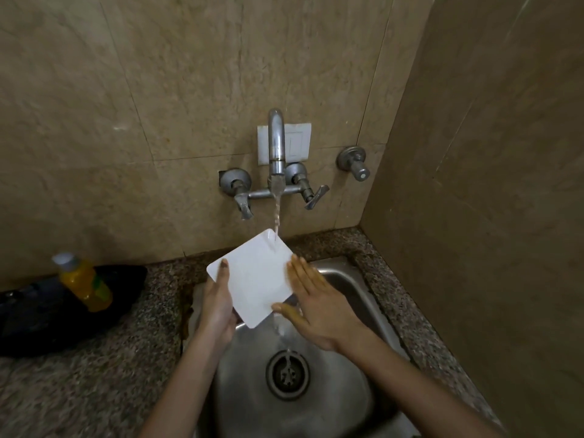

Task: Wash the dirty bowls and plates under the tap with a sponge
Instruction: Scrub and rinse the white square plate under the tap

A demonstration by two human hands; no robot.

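left hand (218,303) grips the tilted white plate (256,279) by its edge, thumb on top; right hand (316,308) lies flat, fingers spread, against the plate's right edge under the tap (276,147)

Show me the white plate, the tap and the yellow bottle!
white plate (256,276): head view, its flat middle.
tap (276,143): head view, its curved spout.
yellow bottle (85,286): head view, its body.
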